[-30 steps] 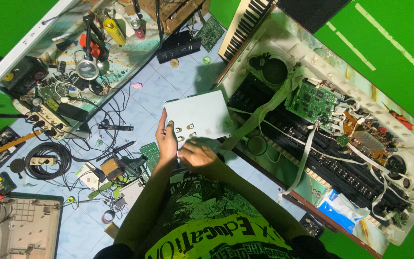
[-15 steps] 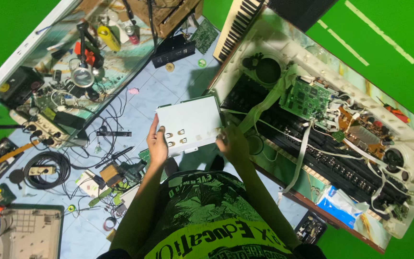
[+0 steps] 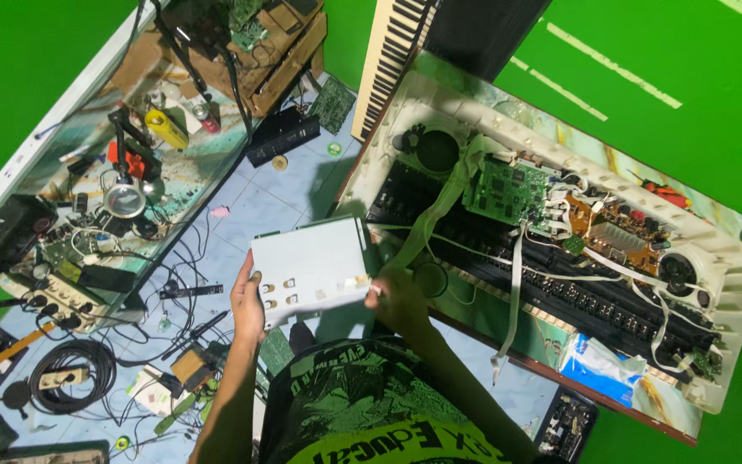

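Head view, looking straight down: both hands hold a flat white rectangular panel (image 3: pixel 309 268) w/ a few small square cutouts along its near edge, lifted above the blue tiled floor (image 3: pixel 255 206) and tilted a bit. Left hand (image 3: pixel 247 302) is at the panel's near-left corner, fingers wrapped round the edge, thumb on top by the cutouts. Right hand (image 3: pixel 395 296) grips the panel's near-right corner, fingers curled under it; exact finger spread is hard to see, prob. a firm clasp. Just right of the panel lies an opened keyboard casing (image 3: pixel 714 283), cream-coloured, insides up: a green circuit board (image 3: pixel 505 189) approx. mid-casing, a brown board (image 3: pixel 616 234) further right of the panel, flat ribbon cables (image 3: pixel 515 283) hanging over the dark key bed, a round speaker (image 3: pixel 437 151) up and right of the panel. Beyond the panel's far-right corner a strip of piano keys (image 3: pixel 397 47) leans away. Left of the panel stands a cluttered glass-topped bench (image 3: pixel 40 137) w/ a magnifier lamp (image 3: pixel 124 199), a yellow bottle (image 3: pixel 167 129) and tools. Below-left of the panel, on the floor: a coiled black cable (image 3: pixel 70 374), a power strip (image 3: pixel 53 301), loose wires. Directly below the panel, the person's green-black printed shirt (image 3: pixel 354 404).
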